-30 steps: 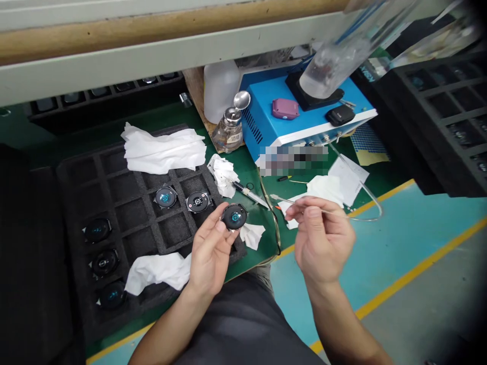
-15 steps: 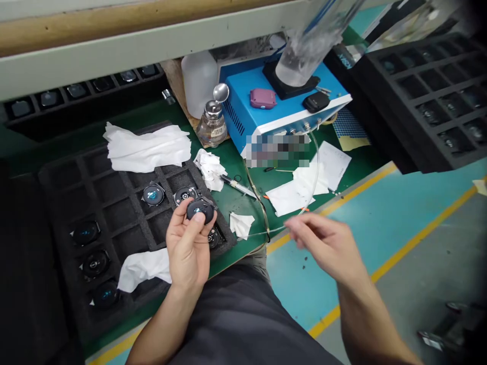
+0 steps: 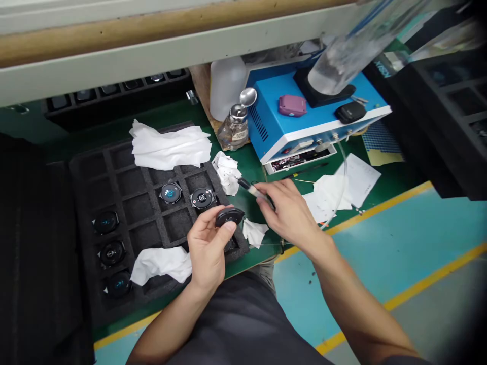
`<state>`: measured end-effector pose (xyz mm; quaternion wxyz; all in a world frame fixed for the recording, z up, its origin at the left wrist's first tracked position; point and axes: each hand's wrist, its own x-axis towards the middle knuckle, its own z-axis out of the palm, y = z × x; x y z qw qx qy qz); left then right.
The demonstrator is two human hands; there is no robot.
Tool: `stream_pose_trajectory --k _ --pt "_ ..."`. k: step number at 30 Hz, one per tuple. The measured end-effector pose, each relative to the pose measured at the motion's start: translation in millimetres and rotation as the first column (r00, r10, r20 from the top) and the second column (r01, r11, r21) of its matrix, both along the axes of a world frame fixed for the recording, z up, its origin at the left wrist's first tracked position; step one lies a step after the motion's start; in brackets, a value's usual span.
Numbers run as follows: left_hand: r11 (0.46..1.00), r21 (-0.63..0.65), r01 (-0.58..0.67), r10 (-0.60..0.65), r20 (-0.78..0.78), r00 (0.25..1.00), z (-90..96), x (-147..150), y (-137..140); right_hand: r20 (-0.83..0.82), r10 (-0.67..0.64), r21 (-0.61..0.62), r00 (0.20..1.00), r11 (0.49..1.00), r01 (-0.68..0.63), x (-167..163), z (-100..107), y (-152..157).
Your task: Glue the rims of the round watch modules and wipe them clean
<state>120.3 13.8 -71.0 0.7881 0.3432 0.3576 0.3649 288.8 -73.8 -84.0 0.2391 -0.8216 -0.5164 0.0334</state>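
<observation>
My left hand [image 3: 208,248] pinches a round black watch case [image 3: 229,216] by its edge, tilted so that its side shows. A slim dispensing syringe [image 3: 249,187] with a dark front end is gripped in my right hand [image 3: 291,208], to the right of the watch case and apart from it. The syringe's tip points left toward a crumpled white tissue [image 3: 227,172]. Below my left hand lies the black foam tray [image 3: 139,209], with several watch cases in its pockets, among them one with a lit blue display [image 3: 170,193] and one back side up [image 3: 202,198].
White wipes [image 3: 171,147] lie across the tray, another cloth [image 3: 162,264] at its front. Behind stand a glass pump bottle [image 3: 233,132], a white plastic bottle [image 3: 228,88] and a blue dispenser box [image 3: 274,121] with clear tubing [image 3: 344,185]. More foam trays [image 3: 422,126] are stacked right.
My right hand has moved left from the clear tubing and taken hold of the syringe that lay on the bench. The watch case in my left hand has turned from face-up to edge-on.
</observation>
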Motion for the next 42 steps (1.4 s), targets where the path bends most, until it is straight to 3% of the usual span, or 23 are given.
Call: stream_pose_trajectory --k 3,14,20,28,34,42 --pt "0.999 0.033 0.009 -0.008 -0.017 1.0 -3.4 -1.7 -1.5 -0.054 -0.004 0.063 0.999 0.998 0.008 1.1 2.2 3.2" --pt "0.999 0.038 0.02 -0.02 -0.022 1.0 -5.7 -5.1 -1.0 -0.178 -0.048 0.114 0.983 0.991 0.069 0.8 11.0 15.5" --pt "1.0 0.014 0.026 -0.025 -0.017 1.0 -4.1 -4.1 -1.2 -0.362 -0.143 0.248 0.921 0.938 0.243 -1.8 26.9 37.1" --pt "0.997 -0.057 0.055 -0.055 0.013 0.998 -0.4 -3.6 2.2 -0.517 -0.054 0.411 0.854 0.86 0.303 -13.5 17.6 68.1" --pt "0.994 -0.081 0.073 -0.071 0.026 0.997 1.0 -4.1 2.5 -0.491 -0.035 0.393 0.87 0.883 0.257 -12.4 21.5 64.0" --pt "0.996 -0.071 0.059 -0.058 0.02 0.998 -1.5 -4.8 2.6 -0.317 -0.098 0.39 0.943 0.893 0.224 -19.9 25.1 55.2"
